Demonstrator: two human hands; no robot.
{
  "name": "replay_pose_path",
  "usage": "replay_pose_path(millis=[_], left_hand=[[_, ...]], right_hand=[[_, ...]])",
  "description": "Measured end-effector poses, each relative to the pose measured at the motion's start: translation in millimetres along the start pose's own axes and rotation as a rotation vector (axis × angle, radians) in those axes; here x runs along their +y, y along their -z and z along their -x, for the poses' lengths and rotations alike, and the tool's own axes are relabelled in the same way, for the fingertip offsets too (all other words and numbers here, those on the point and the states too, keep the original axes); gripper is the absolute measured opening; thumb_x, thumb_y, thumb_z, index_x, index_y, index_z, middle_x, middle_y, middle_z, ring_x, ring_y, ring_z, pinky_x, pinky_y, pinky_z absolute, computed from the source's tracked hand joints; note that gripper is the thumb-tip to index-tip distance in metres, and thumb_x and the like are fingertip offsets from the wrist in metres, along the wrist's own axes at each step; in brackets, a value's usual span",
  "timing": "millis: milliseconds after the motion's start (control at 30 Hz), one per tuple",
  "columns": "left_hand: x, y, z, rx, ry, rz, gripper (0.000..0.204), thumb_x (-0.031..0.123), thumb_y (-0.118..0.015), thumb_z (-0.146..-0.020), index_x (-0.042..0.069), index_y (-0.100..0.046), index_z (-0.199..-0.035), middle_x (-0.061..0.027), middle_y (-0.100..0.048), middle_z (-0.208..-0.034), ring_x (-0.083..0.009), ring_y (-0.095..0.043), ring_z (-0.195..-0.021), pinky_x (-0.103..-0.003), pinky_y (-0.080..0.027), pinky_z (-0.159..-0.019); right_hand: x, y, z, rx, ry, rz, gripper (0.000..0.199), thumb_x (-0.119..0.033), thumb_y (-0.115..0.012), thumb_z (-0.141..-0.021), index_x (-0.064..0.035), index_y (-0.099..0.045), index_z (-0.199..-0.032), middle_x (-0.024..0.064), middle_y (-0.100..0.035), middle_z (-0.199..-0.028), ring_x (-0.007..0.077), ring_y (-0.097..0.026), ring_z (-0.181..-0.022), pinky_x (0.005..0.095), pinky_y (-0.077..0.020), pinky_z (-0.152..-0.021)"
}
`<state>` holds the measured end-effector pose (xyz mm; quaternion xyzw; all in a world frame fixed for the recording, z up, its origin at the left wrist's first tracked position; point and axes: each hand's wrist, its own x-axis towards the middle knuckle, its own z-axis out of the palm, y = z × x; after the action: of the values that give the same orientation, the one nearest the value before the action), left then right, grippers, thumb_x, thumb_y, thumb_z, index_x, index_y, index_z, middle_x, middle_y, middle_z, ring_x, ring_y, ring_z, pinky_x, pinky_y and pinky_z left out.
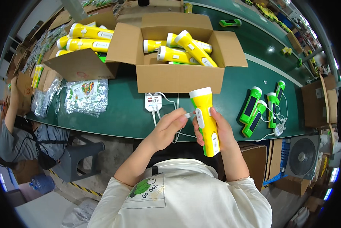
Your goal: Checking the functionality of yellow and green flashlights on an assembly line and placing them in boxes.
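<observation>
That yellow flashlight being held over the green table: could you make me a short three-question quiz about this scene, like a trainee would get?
1. True or false: the right hand grips the yellow flashlight upright, white head on top.
2. What does the left hand pinch at its fingertips? A) a small white strip B) a green flashlight C) a plastic bag
3. Fill in: the green flashlights lie on the green table to the person's ____.

Key
1. True.
2. A: a small white strip, held right beside the flashlight's body.
3. Right; white cables run from them.
</observation>
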<state>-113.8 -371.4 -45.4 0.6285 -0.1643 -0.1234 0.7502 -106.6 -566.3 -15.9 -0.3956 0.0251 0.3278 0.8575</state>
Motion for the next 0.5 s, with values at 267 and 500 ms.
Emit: replay_pose_path(millis=[267,500], left_hand=[[21.0,-12.1,-4.8,-0.071,0.031,-0.15,0.028,0.022,-0.041,-0.097,0.002,-0.051,-0.081,-0.0067,-0.06,-0.077,-0.0136,-0.051,-0.068,-0.027,-0.041,-0.065],[15.1,-11.0,-7.1,-0.102,0.091,-0.268,0.03,0.023,-0.043,-0.096,-0.001,-0.049,-0.079,-0.0128,-0.052,-0.068,-0.0213,-0.046,-0.061,-0.03,-0.039,-0.06]], right_hand=[[9.7,5.9,8.6,0.003,0.001,0.0,0.038,-0.04,-0.04,-0.095,-0.0039,-0.045,-0.106,0.0138,-0.056,-0.081,0.0196,-0.058,-0.054,0.0311,-0.05,-0.046],[8.6,2.8,16.0,0.12,0.041,0.259,0.04,-0.041,-0.041,-0.095,-0.0052,-0.042,-0.111,0.0111,-0.055,-0.081,0.0181,-0.058,-0.057,0.0299,-0.0499,-0.049]])
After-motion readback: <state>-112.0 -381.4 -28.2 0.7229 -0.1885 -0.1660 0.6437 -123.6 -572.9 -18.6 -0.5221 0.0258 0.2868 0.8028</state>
